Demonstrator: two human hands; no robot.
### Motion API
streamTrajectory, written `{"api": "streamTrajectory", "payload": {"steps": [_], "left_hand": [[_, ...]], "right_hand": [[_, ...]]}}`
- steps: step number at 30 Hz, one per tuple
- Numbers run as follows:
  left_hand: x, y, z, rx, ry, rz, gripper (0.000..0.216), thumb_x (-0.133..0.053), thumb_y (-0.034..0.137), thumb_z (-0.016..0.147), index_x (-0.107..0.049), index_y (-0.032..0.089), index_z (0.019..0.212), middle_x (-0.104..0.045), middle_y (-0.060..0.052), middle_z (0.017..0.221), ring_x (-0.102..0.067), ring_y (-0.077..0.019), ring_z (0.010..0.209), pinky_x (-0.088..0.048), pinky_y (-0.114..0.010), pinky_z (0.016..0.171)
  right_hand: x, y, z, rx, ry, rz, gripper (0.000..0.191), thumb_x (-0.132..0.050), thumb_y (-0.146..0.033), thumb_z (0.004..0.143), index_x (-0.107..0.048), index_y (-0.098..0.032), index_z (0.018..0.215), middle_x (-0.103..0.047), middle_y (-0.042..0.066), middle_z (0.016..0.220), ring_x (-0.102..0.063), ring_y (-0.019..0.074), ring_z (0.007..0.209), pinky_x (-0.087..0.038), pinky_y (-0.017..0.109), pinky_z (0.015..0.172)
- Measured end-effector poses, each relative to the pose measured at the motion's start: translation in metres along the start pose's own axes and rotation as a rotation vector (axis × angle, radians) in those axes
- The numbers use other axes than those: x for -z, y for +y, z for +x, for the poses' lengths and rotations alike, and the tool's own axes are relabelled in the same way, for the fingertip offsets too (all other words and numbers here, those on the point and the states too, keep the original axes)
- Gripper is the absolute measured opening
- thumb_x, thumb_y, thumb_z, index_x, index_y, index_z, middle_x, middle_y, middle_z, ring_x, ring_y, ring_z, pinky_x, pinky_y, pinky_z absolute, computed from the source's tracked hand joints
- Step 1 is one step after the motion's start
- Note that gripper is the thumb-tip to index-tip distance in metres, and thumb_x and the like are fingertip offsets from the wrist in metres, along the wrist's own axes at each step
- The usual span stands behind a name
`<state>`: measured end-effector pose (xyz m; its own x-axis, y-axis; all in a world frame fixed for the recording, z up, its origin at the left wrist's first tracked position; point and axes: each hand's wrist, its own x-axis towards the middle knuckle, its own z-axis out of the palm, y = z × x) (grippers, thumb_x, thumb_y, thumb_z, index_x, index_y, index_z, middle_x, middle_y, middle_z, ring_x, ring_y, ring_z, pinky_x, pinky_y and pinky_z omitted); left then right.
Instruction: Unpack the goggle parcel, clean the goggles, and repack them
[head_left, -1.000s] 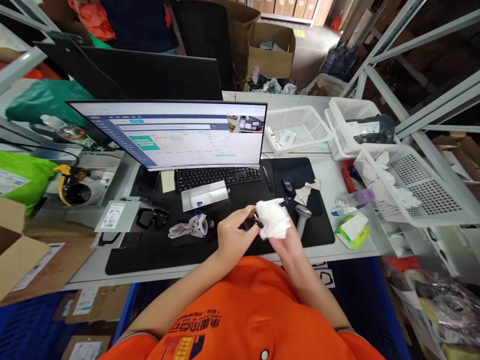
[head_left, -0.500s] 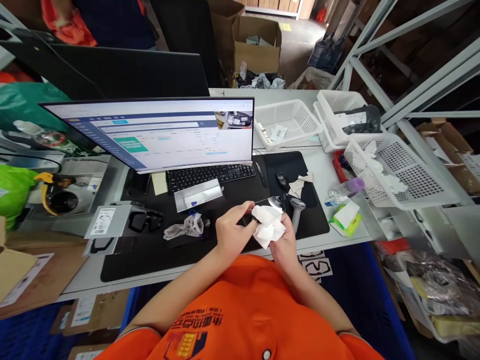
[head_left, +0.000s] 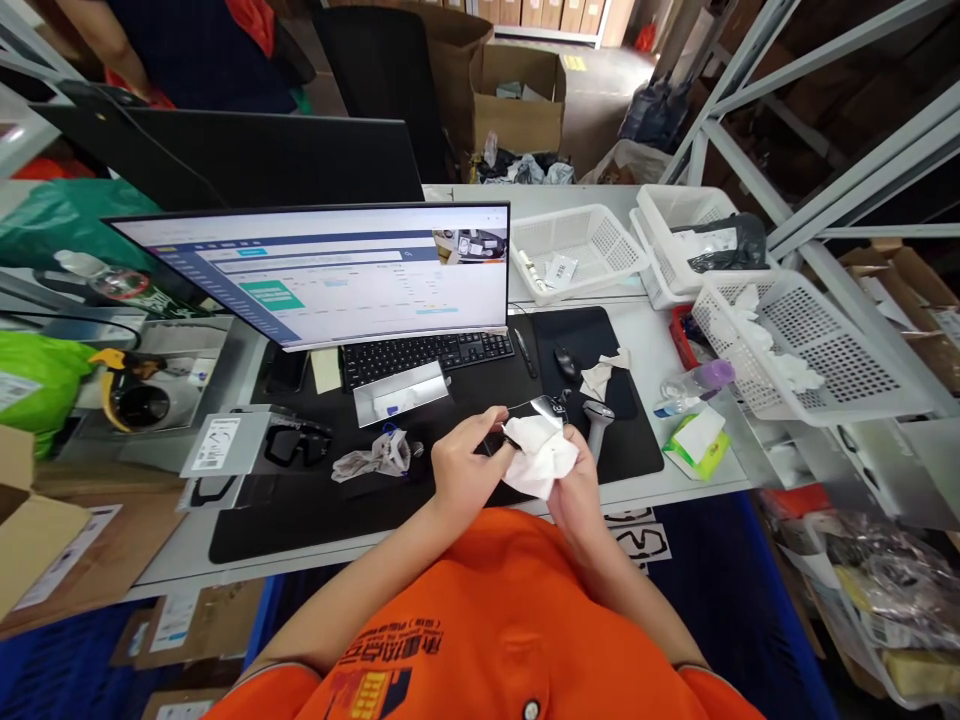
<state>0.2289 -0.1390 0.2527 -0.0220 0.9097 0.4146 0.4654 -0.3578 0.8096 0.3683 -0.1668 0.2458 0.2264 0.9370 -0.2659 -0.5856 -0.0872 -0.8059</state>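
Observation:
Close to my body, my left hand (head_left: 466, 462) grips a dark, glossy flat piece (head_left: 549, 405) between thumb and fingers. Its kind I cannot make out, since most of it is covered. My right hand (head_left: 579, 485) is closed on a white tissue (head_left: 541, 462), which lies against the piece. Just beyond, a barcode scanner (head_left: 598, 418) rests on the black desk mat (head_left: 480, 385). Left of my hands lie crumpled grey-white gloves (head_left: 379, 457) and a flat silvery packet (head_left: 401, 393).
A monitor (head_left: 337, 280) and keyboard (head_left: 427, 355) stand ahead. White baskets (head_left: 810, 340), a purple-capped bottle (head_left: 694, 385) and a green wipes pack (head_left: 697, 445) are at right. Clear-packed black frames (head_left: 296, 445) and a cardboard box (head_left: 97, 540) are at left. Another person (head_left: 202, 55) is behind the monitors.
The tissue has shifted and spread slightly to the right over the dark piece, along with my right hand. My left hand keeps its grip. The head view has tilted slightly.

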Motion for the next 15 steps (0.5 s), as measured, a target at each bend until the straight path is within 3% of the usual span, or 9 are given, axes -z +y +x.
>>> {"api": "streamTrajectory", "payload": {"steps": [4,8,10,13,15], "left_hand": [[0.001,-0.002,-0.002,-0.04,0.027,0.018,0.032,-0.065,0.011,0.081,-0.074,0.018,0.111,-0.079,-0.005,0.103,-0.076,-0.0195,0.088,-0.063,-0.033,0.085],[0.004,-0.004,-0.001,0.017,0.05,0.015,0.031,-0.066,0.012,0.08,-0.074,0.018,0.11,-0.078,-0.006,0.103,-0.076,-0.0197,0.087,-0.063,-0.033,0.084],[0.005,-0.004,-0.001,0.01,0.058,0.038,0.033,-0.066,0.01,0.079,-0.074,0.018,0.11,-0.078,-0.006,0.103,-0.076,-0.0196,0.086,-0.064,-0.033,0.083],[0.006,-0.005,-0.002,-0.067,0.057,0.085,0.032,-0.065,0.009,0.08,-0.074,0.018,0.11,-0.079,-0.005,0.102,-0.076,-0.0196,0.087,-0.063,-0.033,0.084],[0.007,-0.006,-0.001,-0.106,0.046,0.107,0.031,-0.065,0.009,0.08,-0.074,0.018,0.109,-0.079,-0.005,0.102,-0.076,-0.0202,0.089,-0.063,-0.033,0.085]], "right_hand": [[-0.005,-0.01,0.009,-0.036,0.092,0.132,0.025,-0.074,-0.042,0.078,-0.062,-0.025,0.091,-0.071,0.0,0.088,-0.067,0.0192,0.085,-0.055,0.035,0.081],[-0.012,-0.005,0.001,-0.048,0.007,0.074,0.026,-0.083,-0.028,0.071,-0.058,-0.024,0.077,-0.064,-0.005,0.07,-0.059,0.0125,0.064,-0.051,0.024,0.065],[-0.012,-0.003,0.001,-0.106,-0.037,0.075,0.027,-0.084,-0.029,0.069,-0.059,-0.024,0.075,-0.064,-0.005,0.069,-0.059,0.0126,0.063,-0.051,0.024,0.061],[-0.008,-0.007,0.016,-0.202,-0.094,0.102,0.022,-0.074,-0.045,0.076,-0.065,-0.026,0.081,-0.074,0.002,0.086,-0.07,0.0217,0.085,-0.06,0.035,0.075],[-0.002,-0.011,0.027,-0.182,-0.101,0.033,0.023,-0.066,-0.049,0.082,-0.069,-0.027,0.085,-0.076,0.006,0.096,-0.071,0.0257,0.098,-0.06,0.041,0.083]]}}
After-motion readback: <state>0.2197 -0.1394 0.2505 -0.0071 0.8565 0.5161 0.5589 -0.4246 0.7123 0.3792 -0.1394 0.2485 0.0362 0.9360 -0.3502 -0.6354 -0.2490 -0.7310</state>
